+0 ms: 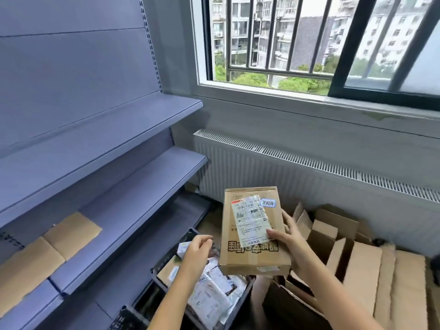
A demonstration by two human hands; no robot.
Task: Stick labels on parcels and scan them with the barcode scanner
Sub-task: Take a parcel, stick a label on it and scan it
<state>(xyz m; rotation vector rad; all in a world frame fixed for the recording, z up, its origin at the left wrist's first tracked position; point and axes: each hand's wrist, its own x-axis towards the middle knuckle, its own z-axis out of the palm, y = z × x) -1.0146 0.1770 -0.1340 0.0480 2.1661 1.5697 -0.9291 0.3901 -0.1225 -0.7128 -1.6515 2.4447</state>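
A flat cardboard parcel [252, 236] with black printed characters is held up in the lower middle of the head view. My right hand [289, 236] grips its right edge, thumb on the white shipping label [251, 222]. A small blue sticker [267, 203] sits at the label's upper right. My left hand [197, 252] hovers just left of the parcel with fingers loosely curled and nothing in it. No barcode scanner is in view.
A black cart basket [166, 279] below my hands holds several bagged parcels [214, 296]. Grey shelving [100, 186] stands at the left with two flat boxes [47, 253] on a lower shelf. Open cardboard boxes [352, 270] crowd the floor at right, under the radiator [309, 177] and window.
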